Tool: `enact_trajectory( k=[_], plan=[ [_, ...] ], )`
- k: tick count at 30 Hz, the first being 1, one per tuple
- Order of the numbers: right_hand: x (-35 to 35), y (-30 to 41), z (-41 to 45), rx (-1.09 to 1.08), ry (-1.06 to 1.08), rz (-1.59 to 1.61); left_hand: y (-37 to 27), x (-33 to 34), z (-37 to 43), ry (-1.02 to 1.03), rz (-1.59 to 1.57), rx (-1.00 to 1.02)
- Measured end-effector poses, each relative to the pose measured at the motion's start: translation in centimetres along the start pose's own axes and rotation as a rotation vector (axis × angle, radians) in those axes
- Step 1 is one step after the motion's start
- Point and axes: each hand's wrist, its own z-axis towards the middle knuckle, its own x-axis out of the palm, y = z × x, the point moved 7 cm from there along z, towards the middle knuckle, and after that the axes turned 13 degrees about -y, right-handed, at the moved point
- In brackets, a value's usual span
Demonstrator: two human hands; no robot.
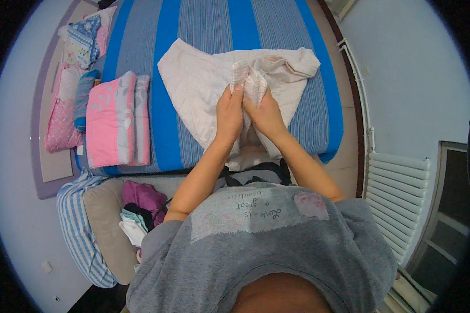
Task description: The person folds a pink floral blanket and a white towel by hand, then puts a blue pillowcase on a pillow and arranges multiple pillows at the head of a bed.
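A pale, off-white cloth (196,82) is spread in part over the blue striped bedding (166,117), its near part hanging over the bed's edge towards me. My left hand (230,111) pinches a gathered fold of it near the middle, thumb on top. Close beside it on the right, my right hand (264,113) grips another bunched fold of the same cloth. The cloth's right part is rumpled, with a rolled edge at the far right corner. Whether it is a garment or a cover I cannot tell.
A folded pink and grey quilt (107,121) lies on the bed at left, beside a pink pillow (64,113) and a blue striped roll (85,98). Below stands a beige sofa (105,231) holding clothes (145,199). A white radiator (397,195) is on the right wall.
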Motion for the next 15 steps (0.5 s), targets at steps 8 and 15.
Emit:
enact_trajectory(
  k=[8, 15],
  plan=[
    [-1.2, 0.1, 0.6, 0.069, -0.033, 0.225, -3.8, -1.6, -1.1, -0.095, 0.520, 0.628],
    [-1.2, 1.7, 0.2, -0.040, -0.037, 0.151, -2.2, -0.7, -1.1, 0.062, 0.368, 0.320]
  ],
)
